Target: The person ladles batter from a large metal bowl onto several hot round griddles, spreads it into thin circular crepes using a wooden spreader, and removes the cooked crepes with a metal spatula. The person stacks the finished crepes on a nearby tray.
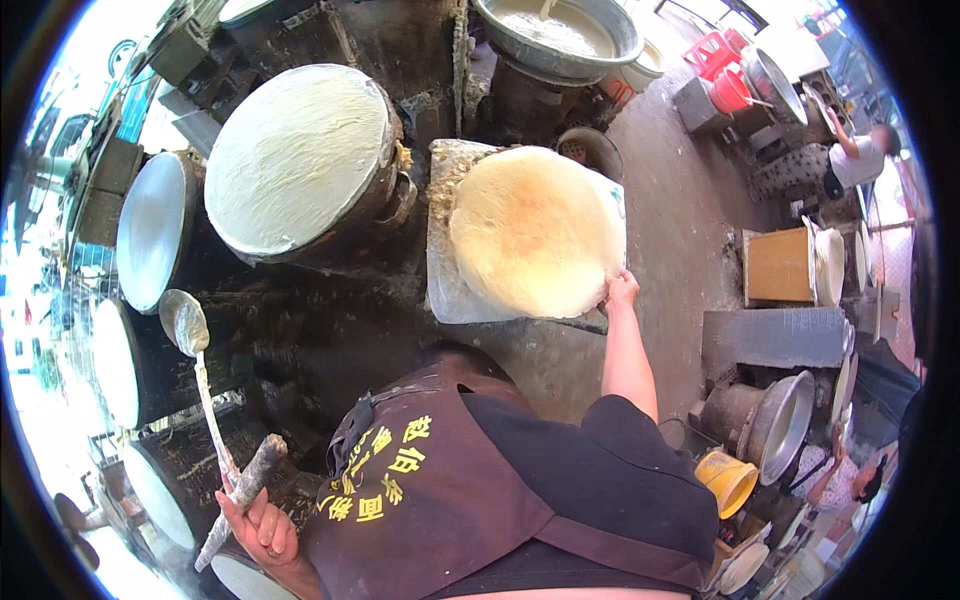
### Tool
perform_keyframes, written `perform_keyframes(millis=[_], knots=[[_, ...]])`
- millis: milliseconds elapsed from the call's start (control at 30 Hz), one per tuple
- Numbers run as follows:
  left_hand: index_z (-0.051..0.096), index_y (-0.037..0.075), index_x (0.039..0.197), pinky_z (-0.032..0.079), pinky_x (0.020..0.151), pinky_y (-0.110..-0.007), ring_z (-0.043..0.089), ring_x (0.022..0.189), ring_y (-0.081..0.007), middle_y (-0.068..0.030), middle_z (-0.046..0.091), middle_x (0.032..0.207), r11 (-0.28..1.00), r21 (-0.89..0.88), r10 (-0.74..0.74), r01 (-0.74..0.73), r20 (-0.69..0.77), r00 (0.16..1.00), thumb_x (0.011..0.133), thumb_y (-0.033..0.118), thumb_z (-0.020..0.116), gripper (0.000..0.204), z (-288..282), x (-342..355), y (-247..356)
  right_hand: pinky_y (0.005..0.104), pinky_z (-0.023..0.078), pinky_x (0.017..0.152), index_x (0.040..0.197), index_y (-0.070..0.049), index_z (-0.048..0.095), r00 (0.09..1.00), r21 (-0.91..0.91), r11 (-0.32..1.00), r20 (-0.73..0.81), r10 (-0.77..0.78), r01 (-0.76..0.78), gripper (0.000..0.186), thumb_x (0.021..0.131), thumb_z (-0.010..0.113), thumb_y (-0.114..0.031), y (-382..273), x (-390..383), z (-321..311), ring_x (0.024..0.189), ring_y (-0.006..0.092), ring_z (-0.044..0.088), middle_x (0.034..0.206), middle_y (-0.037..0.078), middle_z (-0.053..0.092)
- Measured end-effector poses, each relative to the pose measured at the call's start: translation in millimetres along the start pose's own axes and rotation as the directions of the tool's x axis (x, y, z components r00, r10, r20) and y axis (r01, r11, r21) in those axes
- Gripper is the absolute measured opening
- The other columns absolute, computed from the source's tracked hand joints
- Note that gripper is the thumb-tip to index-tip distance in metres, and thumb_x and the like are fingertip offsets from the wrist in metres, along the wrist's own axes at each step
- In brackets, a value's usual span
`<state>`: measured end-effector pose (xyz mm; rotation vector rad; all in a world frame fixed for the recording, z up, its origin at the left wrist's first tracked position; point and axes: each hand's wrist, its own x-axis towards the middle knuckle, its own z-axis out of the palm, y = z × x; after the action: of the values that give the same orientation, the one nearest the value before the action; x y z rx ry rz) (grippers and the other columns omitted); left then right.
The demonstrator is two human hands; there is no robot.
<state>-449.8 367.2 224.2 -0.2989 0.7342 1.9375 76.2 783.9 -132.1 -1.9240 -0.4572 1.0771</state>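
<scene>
My left hand is closed at the lower left around a long-handled metal ladle and a batter-crusted stick. Whitish batter coats the ladle's bowl, which points up and away from me. My right hand pinches the near right edge of a large round golden-topped pancake. It lies flat over a square, pale-covered stand; what is beneath its middle is hidden. Left of the stand, a round griddle is covered with a thin, pale layer of batter.
A big metal basin of white batter stands at the back. More round griddles line the left side. On the right are a wooden box, a yellow bucket, a metal basin and two other people.
</scene>
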Motion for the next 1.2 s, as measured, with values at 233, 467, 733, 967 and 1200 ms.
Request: perform_keyframes(millis=[233,467,733,967,1200], knots=[[0.031,0.022,0.144,0.028,0.027,-0.019,0.030,0.037,-0.0055,-0.0014,0.036,0.064,0.999,-0.017,0.038,-0.038,0.000,0.999,0.102,0.036,0.036,0.044,20.0,-24.3,-36.3,0.0458,0.047,0.084,0.120,-0.005,0.057,0.711,-0.758,0.433,0.058,-0.701,0.488,0.040,0.081,0.054,-0.011,-52.6,-17.3,3.1,0.097,0.0351,0.058,0.107,0.021,0.058],[0.034,0.028,0.142,0.028,0.028,-0.018,0.032,0.039,-0.0046,-0.0001,0.040,0.065,0.993,0.070,0.105,-0.100,-0.085,0.991,0.100,0.028,0.046,0.044,-5.9,-49.4,-44.6,0.0268,0.049,0.071,0.117,-0.003,0.060,0.247,0.228,0.686,0.817,-0.520,0.691,0.029,0.088,0.061,-0.006,-96.3,-288.0,183.3,0.078,0.0128,0.057,0.087,0.004,0.061],[0.036,0.028,0.142,0.029,0.034,-0.017,0.035,0.045,-0.0030,0.0028,0.041,0.067,0.918,0.050,0.394,-0.394,-0.227,0.891,0.096,0.044,0.050,0.050,-55.3,-118.8,-69.5,0.0381,0.052,0.075,0.131,-0.012,0.050,-0.874,0.902,0.293,0.158,0.459,0.316,0.059,0.076,0.073,-0.016,-88.3,-649.4,109.3,0.087,0.0363,0.062,0.105,0.016,0.059],[0.015,0.015,0.150,0.035,0.031,-0.023,0.039,0.037,-0.0063,0.0021,0.042,0.058,0.458,0.674,0.888,-0.579,-0.372,0.270,0.095,0.012,0.051,0.066,-153.6,-230.8,-130.9,0.0285,0.051,0.070,0.130,-0.005,0.052,-0.896,0.659,0.608,0.307,0.319,0.443,0.047,0.084,0.062,-0.003,14.1,-670.5,98.0,0.077,0.0166,0.063,0.089,0.012,0.065],[0.025,0.015,0.148,0.054,0.074,-0.041,0.067,0.085,-0.0330,-0.0243,0.061,0.113,0.732,0.631,0.681,0.259,-0.689,-0.246,0.086,0.008,0.052,0.068,-336.6,-312.8,-252.2,0.0238,0.043,0.058,0.124,-0.003,0.056,-0.752,0.532,0.536,0.389,0.533,0.655,0.045,0.079,0.061,-0.005,72.0,-653.3,97.0,0.061,0.0072,0.050,0.068,0.002,0.056]])
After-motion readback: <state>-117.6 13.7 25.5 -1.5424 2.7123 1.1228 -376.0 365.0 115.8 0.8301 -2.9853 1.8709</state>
